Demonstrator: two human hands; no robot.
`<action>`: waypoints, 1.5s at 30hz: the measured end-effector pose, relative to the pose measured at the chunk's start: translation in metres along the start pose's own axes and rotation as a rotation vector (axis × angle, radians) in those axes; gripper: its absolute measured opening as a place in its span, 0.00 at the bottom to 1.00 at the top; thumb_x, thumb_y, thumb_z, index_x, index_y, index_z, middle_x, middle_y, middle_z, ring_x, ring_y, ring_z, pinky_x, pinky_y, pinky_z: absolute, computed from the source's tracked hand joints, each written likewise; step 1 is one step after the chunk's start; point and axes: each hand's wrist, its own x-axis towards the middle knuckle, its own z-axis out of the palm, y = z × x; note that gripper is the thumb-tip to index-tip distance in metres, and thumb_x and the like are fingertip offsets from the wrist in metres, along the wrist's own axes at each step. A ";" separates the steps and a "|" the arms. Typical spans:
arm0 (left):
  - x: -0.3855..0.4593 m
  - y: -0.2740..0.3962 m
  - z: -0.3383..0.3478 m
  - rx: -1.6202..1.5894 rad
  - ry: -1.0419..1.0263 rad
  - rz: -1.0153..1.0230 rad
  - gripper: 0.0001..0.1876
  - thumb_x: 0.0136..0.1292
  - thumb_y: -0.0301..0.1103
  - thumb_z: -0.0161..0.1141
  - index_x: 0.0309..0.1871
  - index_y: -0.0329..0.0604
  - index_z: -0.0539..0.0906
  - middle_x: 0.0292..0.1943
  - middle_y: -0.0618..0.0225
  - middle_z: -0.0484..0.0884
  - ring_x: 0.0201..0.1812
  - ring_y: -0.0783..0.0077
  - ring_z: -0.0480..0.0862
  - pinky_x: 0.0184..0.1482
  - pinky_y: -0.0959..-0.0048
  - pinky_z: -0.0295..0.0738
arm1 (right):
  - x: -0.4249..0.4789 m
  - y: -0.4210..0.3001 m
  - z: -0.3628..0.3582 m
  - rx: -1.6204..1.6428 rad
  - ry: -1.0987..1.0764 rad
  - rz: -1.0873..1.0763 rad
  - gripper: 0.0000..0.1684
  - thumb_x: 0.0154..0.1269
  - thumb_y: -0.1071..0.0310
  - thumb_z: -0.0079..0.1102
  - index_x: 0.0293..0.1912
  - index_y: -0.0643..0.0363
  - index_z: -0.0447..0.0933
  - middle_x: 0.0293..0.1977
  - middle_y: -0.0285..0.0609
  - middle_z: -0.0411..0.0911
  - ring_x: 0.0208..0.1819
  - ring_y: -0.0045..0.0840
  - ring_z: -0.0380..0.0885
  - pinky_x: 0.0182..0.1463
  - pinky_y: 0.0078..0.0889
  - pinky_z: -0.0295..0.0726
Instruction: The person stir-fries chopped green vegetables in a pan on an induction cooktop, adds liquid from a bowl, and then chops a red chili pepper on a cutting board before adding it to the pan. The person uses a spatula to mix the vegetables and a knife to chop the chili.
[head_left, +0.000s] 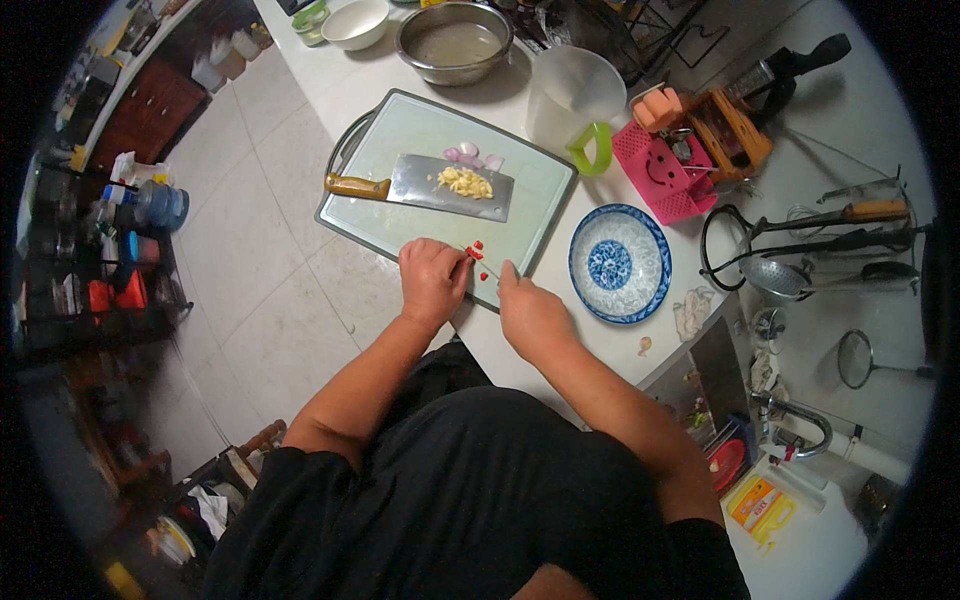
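My left hand (433, 279) rests at the near edge of the cutting board (375, 221), its fingertips pinched on a red chili pepper (470, 253) that is mostly hidden. A few small red chili pieces (478, 244) lie just beyond and beside the fingers. In my right hand (534, 319) is a small knife (489, 271), its narrow blade pointing toward the left fingertips and its handle covered by the hand. Farther up the board lies a cleaver (420, 189) with a wooden handle. Chopped garlic (465, 182) is heaped on its blade, and peeled shallot pieces (469, 157) sit behind it.
Right of the board stands a blue-and-white plate (620, 264). Behind are a metal bowl of cloudy liquid (454, 51), a white bowl (355, 24), a plastic jug (574, 94) and a pink basket (661, 174). Utensils hang rightward, near a sink faucet (806, 427).
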 end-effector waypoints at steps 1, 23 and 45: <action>-0.001 0.000 0.000 0.007 -0.001 0.000 0.07 0.52 0.30 0.73 0.30 0.48 0.84 0.30 0.70 0.81 0.40 0.59 0.79 0.49 0.58 0.67 | 0.001 0.000 0.000 0.002 -0.032 0.003 0.32 0.68 0.73 0.50 0.70 0.69 0.64 0.36 0.52 0.83 0.35 0.42 0.86 0.39 0.44 0.87; -0.005 -0.001 -0.006 -0.021 0.027 0.015 0.07 0.51 0.28 0.74 0.30 0.45 0.84 0.28 0.66 0.80 0.36 0.56 0.79 0.43 0.57 0.69 | -0.018 -0.004 -0.018 0.098 0.000 0.039 0.26 0.78 0.62 0.48 0.66 0.68 0.67 0.38 0.57 0.83 0.38 0.48 0.84 0.40 0.51 0.82; -0.005 -0.006 -0.008 -0.008 0.032 0.057 0.07 0.50 0.26 0.73 0.31 0.46 0.84 0.30 0.67 0.82 0.38 0.56 0.80 0.43 0.57 0.70 | -0.014 -0.001 -0.005 -0.011 -0.064 0.045 0.28 0.79 0.60 0.47 0.70 0.65 0.65 0.34 0.52 0.83 0.35 0.45 0.85 0.37 0.49 0.83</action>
